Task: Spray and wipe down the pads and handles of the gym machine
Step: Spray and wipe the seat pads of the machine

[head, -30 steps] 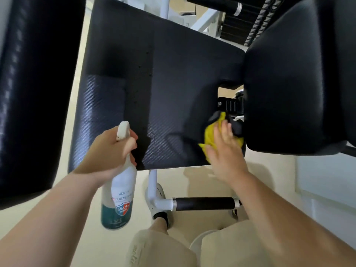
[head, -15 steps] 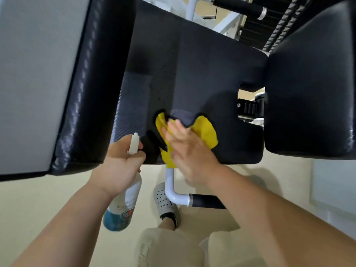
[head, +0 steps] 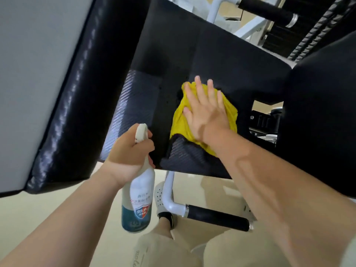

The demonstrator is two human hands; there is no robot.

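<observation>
A black seat pad (head: 221, 60) of the gym machine fills the middle of the view. My right hand (head: 206, 110) lies flat with straight fingers on a yellow cloth (head: 179, 122), pressing it against the pad's middle. My left hand (head: 129, 153) grips the neck of a white and teal spray bottle (head: 137, 201), held below the pad's near edge with the nozzle pointing up. A black foam handle (head: 217, 217) on a white tube sticks out under the pad.
A large black pad (head: 81, 89) with a grey face stands tilted at the left. Another black pad (head: 323, 112) is at the right. A second black handle (head: 265, 8) and white frame tubes lie beyond. My legs and a white shoe (head: 159, 197) are below on beige floor.
My right hand has slid the yellow cloth from the pad's right edge leftward, then up onto its middle, fingers now spread flat. The left hand still holds the bottle in about the same place.
</observation>
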